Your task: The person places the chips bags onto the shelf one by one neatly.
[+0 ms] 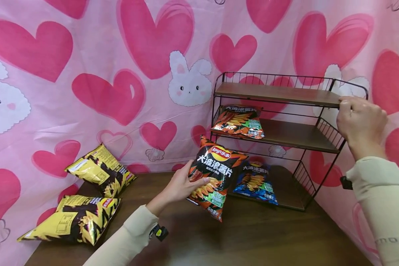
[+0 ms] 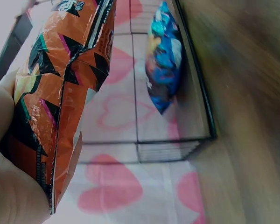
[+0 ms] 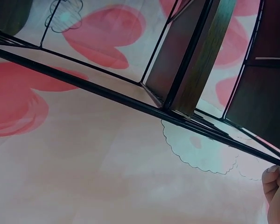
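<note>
My left hand point(image 1: 184, 183) grips a black and orange bag of potato chips point(image 1: 216, 170) by its left side, thumb across the front. The bag hangs in the air before the rack; in the left wrist view its orange back and seam face the camera. My right hand point(image 1: 362, 120) holds the front right corner of the top shelf on a three-tier rack point(image 1: 286, 138) with black wire sides. A similar orange chip bag point(image 1: 238, 122) leans at the left of the middle shelf. On the bottom shelf stands a blue chip bag point(image 1: 256, 183), partly behind the held one.
Two yellow and black chip bags lie at the left of the dark wooden table point(image 1: 252, 225): one point(image 1: 103, 171) farther back, another point(image 1: 74, 220) nearer. A pink cloth point(image 1: 159, 107) with hearts and rabbits hangs behind and along the right side.
</note>
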The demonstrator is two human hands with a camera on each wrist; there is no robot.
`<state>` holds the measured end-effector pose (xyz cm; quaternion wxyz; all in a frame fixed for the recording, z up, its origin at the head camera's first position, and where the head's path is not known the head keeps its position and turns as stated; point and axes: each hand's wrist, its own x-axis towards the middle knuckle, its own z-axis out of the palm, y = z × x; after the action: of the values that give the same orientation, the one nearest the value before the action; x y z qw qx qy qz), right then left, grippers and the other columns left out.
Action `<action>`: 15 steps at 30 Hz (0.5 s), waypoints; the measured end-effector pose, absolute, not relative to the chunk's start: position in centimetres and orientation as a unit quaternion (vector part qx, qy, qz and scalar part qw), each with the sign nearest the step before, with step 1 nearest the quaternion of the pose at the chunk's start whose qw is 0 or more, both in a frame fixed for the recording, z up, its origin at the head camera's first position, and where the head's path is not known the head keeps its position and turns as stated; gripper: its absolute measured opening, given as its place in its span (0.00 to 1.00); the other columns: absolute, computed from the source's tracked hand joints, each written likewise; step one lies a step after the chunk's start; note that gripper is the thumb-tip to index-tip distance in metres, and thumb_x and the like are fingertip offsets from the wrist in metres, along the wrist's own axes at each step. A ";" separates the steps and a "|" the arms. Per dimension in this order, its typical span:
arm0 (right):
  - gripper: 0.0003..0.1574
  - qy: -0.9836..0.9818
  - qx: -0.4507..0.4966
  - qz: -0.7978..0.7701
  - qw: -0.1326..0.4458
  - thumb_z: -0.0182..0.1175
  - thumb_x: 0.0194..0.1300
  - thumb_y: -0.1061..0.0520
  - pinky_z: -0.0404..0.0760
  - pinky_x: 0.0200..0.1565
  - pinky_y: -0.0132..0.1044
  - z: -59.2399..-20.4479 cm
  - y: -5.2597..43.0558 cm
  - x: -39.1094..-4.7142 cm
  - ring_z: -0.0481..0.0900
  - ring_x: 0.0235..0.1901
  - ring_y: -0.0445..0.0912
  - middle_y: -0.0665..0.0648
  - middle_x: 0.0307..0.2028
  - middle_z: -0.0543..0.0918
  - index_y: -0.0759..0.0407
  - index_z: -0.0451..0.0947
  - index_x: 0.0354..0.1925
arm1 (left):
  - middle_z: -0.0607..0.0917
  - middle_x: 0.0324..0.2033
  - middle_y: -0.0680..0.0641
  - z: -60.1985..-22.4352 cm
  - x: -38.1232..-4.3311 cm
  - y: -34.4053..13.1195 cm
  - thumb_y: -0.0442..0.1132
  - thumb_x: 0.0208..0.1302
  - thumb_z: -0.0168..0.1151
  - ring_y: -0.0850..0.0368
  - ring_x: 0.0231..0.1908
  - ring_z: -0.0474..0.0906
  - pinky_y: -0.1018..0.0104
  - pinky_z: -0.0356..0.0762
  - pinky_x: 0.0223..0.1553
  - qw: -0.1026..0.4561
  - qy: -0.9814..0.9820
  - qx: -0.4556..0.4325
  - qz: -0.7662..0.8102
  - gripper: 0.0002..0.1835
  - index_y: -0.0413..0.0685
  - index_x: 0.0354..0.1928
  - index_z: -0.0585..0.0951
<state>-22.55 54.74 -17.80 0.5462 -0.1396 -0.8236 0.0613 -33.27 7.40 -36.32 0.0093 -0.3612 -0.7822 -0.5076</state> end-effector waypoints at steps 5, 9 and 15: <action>0.33 -0.833 -0.147 0.062 0.530 0.36 0.74 0.51 0.66 0.42 0.69 -17.9 54.6 -22.5 0.77 0.45 0.76 0.71 0.48 0.85 0.62 0.85 0.54 | 0.84 0.53 0.57 -35.0 -32.1 9.0 0.60 0.62 0.72 0.61 0.47 0.81 0.57 0.81 0.55 -0.010 -0.774 -0.399 -0.493 0.39 0.63 0.72 0.68; 0.32 -0.831 -0.141 0.061 0.534 0.37 0.74 0.51 0.66 0.38 0.69 -18.0 54.5 -22.4 0.77 0.42 0.76 0.72 0.44 0.86 0.63 0.86 0.51 | 0.84 0.54 0.58 -33.9 -30.9 10.3 0.61 0.62 0.71 0.63 0.48 0.82 0.60 0.80 0.55 -0.033 -0.768 -0.417 -0.485 0.39 0.62 0.72 0.67; 0.33 -0.838 -0.129 0.063 0.527 0.36 0.73 0.51 0.67 0.41 0.69 -17.7 54.6 -22.1 0.76 0.46 0.77 0.70 0.50 0.85 0.61 0.86 0.54 | 0.84 0.52 0.59 -31.4 -29.2 13.2 0.65 0.62 0.68 0.65 0.46 0.82 0.63 0.81 0.52 -0.028 -0.778 -0.440 -0.448 0.40 0.60 0.71 0.68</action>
<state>-22.10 54.61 -17.70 0.5272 -0.1286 -0.8376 0.0630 -29.15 13.22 -31.41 -0.0285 -0.4404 -0.7775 -0.4479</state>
